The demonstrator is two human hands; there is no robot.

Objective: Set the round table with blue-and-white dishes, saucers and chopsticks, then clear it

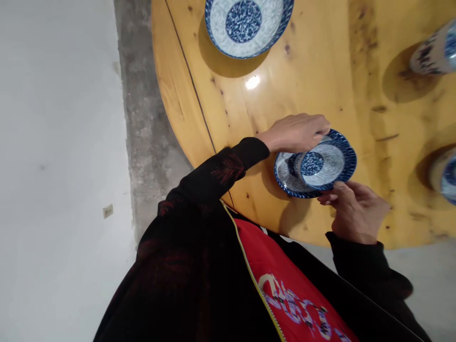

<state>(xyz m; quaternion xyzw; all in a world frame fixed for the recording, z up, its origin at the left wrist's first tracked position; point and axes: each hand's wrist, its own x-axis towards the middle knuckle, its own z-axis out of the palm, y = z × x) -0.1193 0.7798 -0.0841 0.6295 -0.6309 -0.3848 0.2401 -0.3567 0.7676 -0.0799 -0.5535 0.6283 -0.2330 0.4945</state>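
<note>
A blue-and-white bowl is held over a matching blue-rimmed plate near the table's front edge. The bowl covers the plate's right part, and whether the two touch I cannot tell. My left hand is closed on the bowl's far-left rim, its fingertips partly hidden. From the near side, my right hand pinches the bowl's rim between thumb and fingers. Some of the right fingers pass beneath the bowl, close to the plate's edge.
Another blue-and-white plate lies at the back of the round wooden table. Two patterned cups, one farther back and a nearer one, stand at the right. A white wall rises at the left.
</note>
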